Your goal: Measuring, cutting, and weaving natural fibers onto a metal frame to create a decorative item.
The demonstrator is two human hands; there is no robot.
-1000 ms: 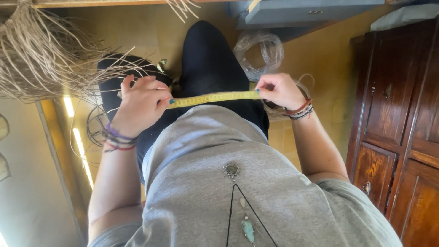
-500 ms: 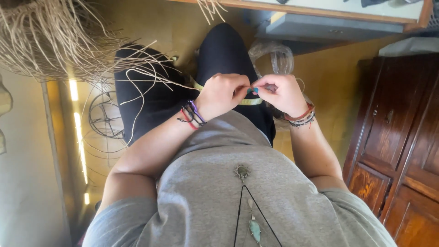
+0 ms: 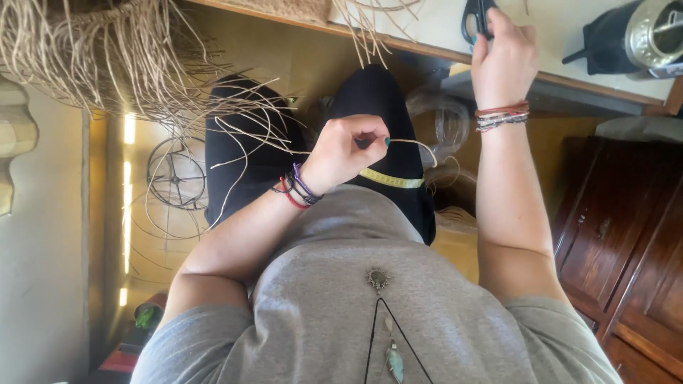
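Two hands, mine. Left hand pinched shut on a straw strand over the lap, strand running rightward. Right hand up at the table, fingers closed around black scissors, well apart from the strand.

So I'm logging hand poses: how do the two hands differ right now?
The left hand is curled over the lap, pinching a pale straw strand; the right hand reaches up to the tabletop, touching black-handled scissors. Both wrists wear stacked bracelets.
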